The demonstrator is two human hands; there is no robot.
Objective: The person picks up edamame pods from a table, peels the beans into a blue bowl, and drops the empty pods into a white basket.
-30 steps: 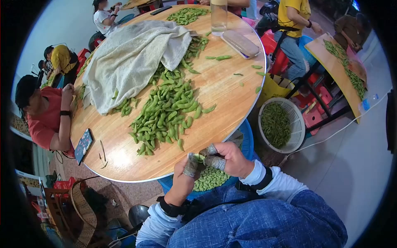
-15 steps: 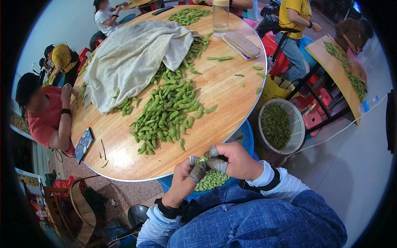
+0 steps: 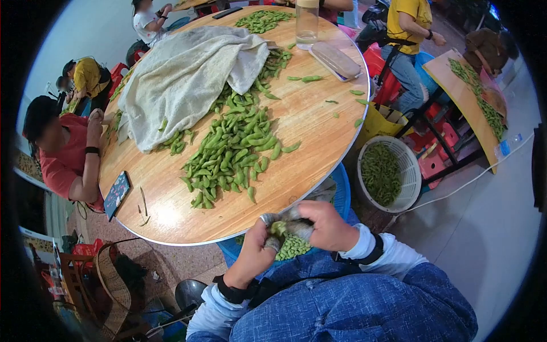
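Left thumb [image 3: 273,244] shifted lower, fingers [image 3: 268,219] of left hand [image 3: 249,259] and right hand [image 3: 331,228] pinching green pod [image 3: 278,228], bottle label [image 3: 503,148] unreadable

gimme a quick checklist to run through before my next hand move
1. Green pod between the fingers of the left hand and right hand: ok.
2. Pod split open: cannot tell, it is blurred and partly covered.
3. Grey finger wraps on both hands: ok.
4. Blue basin with loose beans below the hands: ok.
5. Glass jar upright and away from the hands: ok.
6. All pods on the table under the cloth: not ok, a pile of pods lies uncovered.
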